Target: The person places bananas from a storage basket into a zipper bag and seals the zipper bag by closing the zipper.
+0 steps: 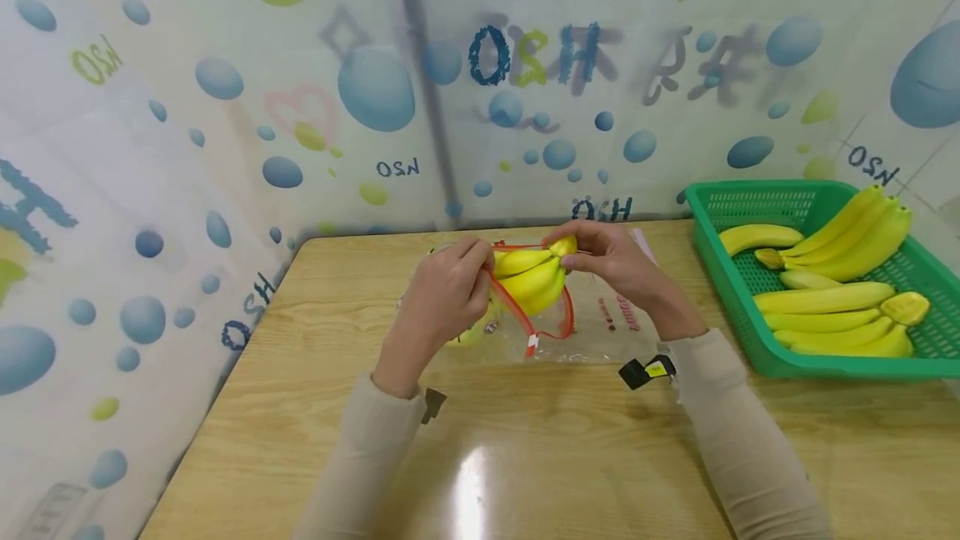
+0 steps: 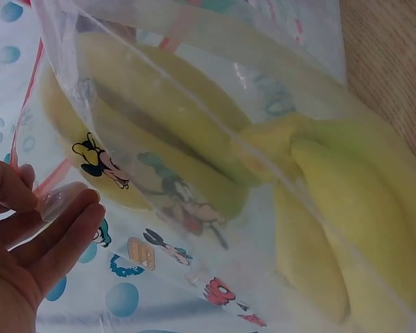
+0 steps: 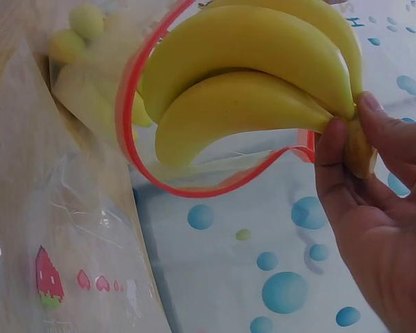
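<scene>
My right hand (image 1: 617,267) pinches the stem end of a banana bunch (image 3: 256,76) between thumb and fingers. The bunch lies partly inside the mouth of a clear zip bag (image 3: 127,104) with a red edge. With my left hand (image 1: 450,288) I pinch the bag's red-edged rim on the other side, holding it up. In the left wrist view, another banana bunch (image 2: 374,208) is inside the bag, below the first one. Cartoon figures (image 2: 173,191) are printed on the bag's clear side.
A second clear bag (image 1: 600,332) with pink print lies flat on the wooden table (image 1: 330,340). At the right stands a green basket (image 1: 738,311) holding several bananas (image 1: 840,236). Behind the table is a patterned wall covering (image 1: 645,148).
</scene>
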The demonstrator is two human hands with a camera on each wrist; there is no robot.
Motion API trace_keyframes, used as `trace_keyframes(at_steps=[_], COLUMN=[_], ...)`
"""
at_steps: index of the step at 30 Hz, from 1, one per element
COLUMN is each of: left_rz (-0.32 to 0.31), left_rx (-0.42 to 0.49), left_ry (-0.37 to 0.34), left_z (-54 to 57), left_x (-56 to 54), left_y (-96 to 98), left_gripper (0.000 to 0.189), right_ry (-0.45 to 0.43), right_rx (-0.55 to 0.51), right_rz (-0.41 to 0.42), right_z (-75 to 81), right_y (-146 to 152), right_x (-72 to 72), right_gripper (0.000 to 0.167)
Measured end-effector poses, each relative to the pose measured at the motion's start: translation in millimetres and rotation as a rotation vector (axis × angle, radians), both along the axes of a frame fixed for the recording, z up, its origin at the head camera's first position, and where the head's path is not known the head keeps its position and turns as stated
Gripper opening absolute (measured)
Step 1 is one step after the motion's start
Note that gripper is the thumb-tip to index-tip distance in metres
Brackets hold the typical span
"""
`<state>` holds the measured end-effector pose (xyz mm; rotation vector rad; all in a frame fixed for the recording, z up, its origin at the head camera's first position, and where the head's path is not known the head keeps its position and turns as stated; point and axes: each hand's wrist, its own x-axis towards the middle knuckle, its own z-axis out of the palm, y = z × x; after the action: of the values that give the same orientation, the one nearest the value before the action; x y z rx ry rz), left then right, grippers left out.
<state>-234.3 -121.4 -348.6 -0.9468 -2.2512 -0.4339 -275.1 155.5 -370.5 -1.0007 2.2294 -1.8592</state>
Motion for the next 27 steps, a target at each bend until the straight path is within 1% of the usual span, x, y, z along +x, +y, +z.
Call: trace_keyframes(at_steps=[7, 12, 18, 19, 22, 27], left_rz=[0.005, 0.009, 0.006, 0.005, 0.003, 0.005], left_rx=[-0.011, -0.008, -0.015, -0.015, -0.016, -0.016], left_ry=[0.006, 0.021, 0.021, 0.019, 0.01, -0.002], left_z=[1.2, 1.3, 2.1, 2.2, 2.0, 0.7], left_x=[0.9, 0.6, 1.0, 1.0, 0.8, 0.7], left_y=[1.9, 2.8, 3.7, 3.8, 4.1, 4.5], left_gripper=[0.013, 0.014, 0.014, 0.014, 0.013, 0.013], right_ry=[-0.004, 0.002, -0.017, -0.009, 0.052, 0.146], right_rx=[-0.005, -0.01, -0.029, -0.025, 0.027, 0.112], right_rz=[-0.056, -0.067, -0.086, -0.093, -0.121, -0.169], right_z=[-3.0, -3.5, -3.1, -3.3, -4.6, -9.5], right_y=[-6.8, -13.5, -22.6, -24.2, -29.8, -39.2], right_x=[0.0, 1.3, 4.1, 4.7, 5.7, 5.8], right_gripper=[0.03, 0.032, 0.033, 0.033, 0.032, 0.037])
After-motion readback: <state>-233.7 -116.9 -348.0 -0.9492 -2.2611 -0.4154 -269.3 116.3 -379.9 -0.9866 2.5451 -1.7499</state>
